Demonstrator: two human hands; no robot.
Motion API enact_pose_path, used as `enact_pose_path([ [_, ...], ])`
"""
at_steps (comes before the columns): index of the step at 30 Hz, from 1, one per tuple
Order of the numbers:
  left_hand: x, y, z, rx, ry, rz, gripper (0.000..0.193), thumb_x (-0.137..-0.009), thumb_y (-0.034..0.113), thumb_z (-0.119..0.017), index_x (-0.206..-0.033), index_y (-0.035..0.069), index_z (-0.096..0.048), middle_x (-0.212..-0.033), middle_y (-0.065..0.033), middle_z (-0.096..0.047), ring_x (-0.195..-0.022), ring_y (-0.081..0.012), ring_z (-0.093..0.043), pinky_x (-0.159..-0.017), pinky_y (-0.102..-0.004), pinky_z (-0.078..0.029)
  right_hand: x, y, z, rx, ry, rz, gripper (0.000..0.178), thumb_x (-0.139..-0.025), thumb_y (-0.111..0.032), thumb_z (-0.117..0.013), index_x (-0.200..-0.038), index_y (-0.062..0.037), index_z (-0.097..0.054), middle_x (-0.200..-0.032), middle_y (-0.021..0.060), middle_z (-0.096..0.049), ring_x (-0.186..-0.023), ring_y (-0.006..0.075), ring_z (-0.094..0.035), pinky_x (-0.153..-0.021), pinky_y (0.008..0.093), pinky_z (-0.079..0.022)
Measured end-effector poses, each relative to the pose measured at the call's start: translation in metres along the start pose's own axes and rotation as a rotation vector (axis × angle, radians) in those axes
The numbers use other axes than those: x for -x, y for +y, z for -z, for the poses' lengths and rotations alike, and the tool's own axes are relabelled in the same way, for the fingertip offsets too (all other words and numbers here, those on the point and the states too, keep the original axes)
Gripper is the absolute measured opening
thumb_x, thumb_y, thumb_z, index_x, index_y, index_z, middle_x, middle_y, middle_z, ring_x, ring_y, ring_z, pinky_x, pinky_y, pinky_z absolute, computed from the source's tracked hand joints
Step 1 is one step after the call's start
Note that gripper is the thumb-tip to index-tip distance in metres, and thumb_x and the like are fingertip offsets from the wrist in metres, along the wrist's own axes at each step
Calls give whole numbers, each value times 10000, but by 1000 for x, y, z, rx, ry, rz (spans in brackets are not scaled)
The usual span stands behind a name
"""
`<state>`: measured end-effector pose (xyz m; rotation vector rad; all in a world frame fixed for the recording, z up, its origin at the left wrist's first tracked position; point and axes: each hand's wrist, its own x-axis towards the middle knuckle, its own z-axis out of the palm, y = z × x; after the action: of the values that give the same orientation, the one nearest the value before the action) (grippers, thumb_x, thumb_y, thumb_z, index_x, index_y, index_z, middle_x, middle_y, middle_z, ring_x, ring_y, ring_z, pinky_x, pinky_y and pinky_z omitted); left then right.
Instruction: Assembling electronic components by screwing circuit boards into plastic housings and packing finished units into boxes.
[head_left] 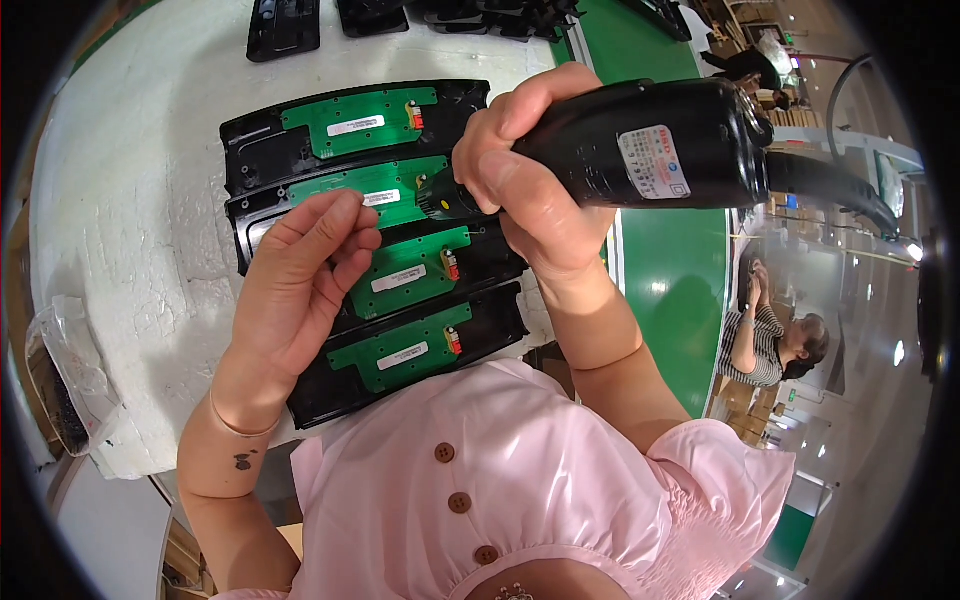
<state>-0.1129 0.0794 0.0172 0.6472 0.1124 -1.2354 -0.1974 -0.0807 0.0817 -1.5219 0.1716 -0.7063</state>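
Note:
Four fingers and thumb of my right hand (pixel 540 195) wrap round a black electric screwdriver (pixel 590 145), which lies sideways with its narrow end pointing left. That end reaches the red-and-yellow connector area of the second green circuit board (pixel 408 212), seated in a black plastic panel (pixel 244 228). Over the left part of the same panel, my left hand (pixel 295 280) has its thumb and fingertips pinched together; anything between them is too small to make out. More panels with boards lie in a row: one farther away (pixel 262 150), others nearer me, including the nearest board (pixel 425 368). Each board bears a white label.
Black plastic parts (pixel 284 28) lie along the far edge of the white work surface (pixel 130 200). A clear plastic container (pixel 85 370) stands at the left. A thick black cable (pixel 830 183) runs right from the screwdriver. Beyond a green surface (pixel 665 270), another person (pixel 755 350) appears.

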Motion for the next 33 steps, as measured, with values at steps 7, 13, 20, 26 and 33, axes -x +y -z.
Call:
enact_pose_path([
  [7,2,-6,-6,84,3,72,148,-855,144,-543,-936,23,-571,-850,-48,-610,-763,-92,-600,-654,-170,-519,1,-29,-4,-57,-72,171,326,-654,11,-491,-971,-55,-450,-585,15,-439,-453,122,-393,-491,277,-355],
  [13,6,-10,-8,188,-75,96,157,-860,170,-536,-894,20,-566,-812,-38,-598,-711,-83,-594,-608,-162,-517,7,-72,-6,-372,-349,248,222,-720,-76,-591,-846,-139,-419,-569,-83,-501,-527,31,-488,-532,183,-371],
  [20,11,-14,-14,203,-82,90,159,-853,190,-547,-862,33,-569,-782,-37,-592,-670,-82,-591,-584,-162,-515,13,-74,-9,-328,-296,218,235,-716,-80,-599,-872,-132,-431,-567,-76,-503,-518,39,-491,-526,185,-372],
  [26,21,-16,-36,115,-118,132,360,-916,268,-417,-1091,-37,-494,-1007,-135,-576,-868,-189,-599,-791,-242,-497,7,-43,-16,-285,-282,305,290,-692,-39,-487,-970,-103,-435,-572,-62,-430,-507,82,-430,-540,248,-338],
  [33,43,-20,-12,-67,-130,187,313,-934,184,-342,-1102,-56,-450,-984,-198,-570,-889,-272,-601,-790,-298,-503,1,-3,-15,-124,-163,113,284,-678,-3,-431,-957,-50,-427,-544,23,-397,-442,106,-341,-469,283,-321],
])
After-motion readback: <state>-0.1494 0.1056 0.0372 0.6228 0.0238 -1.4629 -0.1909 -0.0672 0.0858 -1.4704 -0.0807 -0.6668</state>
